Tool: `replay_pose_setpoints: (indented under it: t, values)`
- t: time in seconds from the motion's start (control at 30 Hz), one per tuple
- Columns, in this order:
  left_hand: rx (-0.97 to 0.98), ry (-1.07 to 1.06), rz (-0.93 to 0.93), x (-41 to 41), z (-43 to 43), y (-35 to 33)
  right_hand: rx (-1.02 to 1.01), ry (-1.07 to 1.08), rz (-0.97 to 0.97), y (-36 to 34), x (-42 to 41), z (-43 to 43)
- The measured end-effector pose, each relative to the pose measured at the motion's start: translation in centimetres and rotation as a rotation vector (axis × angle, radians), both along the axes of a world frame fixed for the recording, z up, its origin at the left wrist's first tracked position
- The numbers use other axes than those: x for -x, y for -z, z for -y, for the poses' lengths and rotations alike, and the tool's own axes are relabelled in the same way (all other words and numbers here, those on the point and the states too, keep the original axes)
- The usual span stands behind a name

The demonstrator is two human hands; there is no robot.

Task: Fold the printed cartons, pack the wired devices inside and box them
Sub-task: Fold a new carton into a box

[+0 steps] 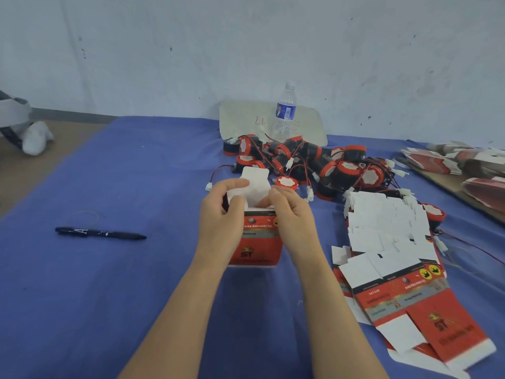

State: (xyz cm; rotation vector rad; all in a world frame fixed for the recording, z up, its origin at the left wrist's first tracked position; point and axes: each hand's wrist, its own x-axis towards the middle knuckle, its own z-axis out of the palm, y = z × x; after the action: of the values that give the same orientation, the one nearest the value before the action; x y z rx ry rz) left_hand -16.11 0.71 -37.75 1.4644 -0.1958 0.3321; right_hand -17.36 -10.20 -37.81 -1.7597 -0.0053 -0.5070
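Left hand and right hand fingers grip the open-topped carton; its inside is hidden.

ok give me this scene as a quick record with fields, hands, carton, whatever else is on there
left hand: grips the upright red printed cardboard carton
right hand: grips the carton at its open white top flap
devices: pile of round red-and-black wired devices, behind the carton
flat stock: stack of unfolded printed cartons, to its right
other: black pen at left; clear plastic water bottle at back
surface: blue cloth
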Motion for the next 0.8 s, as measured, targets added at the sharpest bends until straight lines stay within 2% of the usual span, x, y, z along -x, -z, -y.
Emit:
replay_pose_setpoints:
  t: [0.13,0.23,0.3,0.37,0.43,0.57,0.7,0.8]
  values:
    - [0.008,-0.002,0.023,-0.1,0.1,0.1,0.168,0.134,0.183,0.1,0.1,-0.8]
    - [-0.033,-0.099,0.01,-0.1,0.2,0.3,0.162,0.215,0.248,0.5,0.0,-1.0]
    - [-0.038,-0.121,-0.137,-0.2,-0.1,0.3,0.097,0.205,0.275,0.6,0.1,-1.1]
    - [-0.008,0.046,-0.369,-0.1,-0.2,0.1,0.098,0.145,0.287,0.4,0.3,-1.0]
    - [0.017,0.178,-0.478,0.1,-0.2,0.0,0.099,0.069,0.235,0.2,0.3,-0.9]
    - [0.082,0.069,-0.371,0.1,0.0,-0.1,-0.028,-0.07,0.114,-0.1,0.3,-0.5]
    - [0.061,-0.017,-0.262,-0.1,-0.2,-0.1,-0.221,-0.251,-0.041,-0.4,0.6,-0.4]
    - [0.051,-0.048,-0.211,-0.1,-0.1,-0.1,-0.268,-0.35,-0.159,-0.6,0.6,0.5]
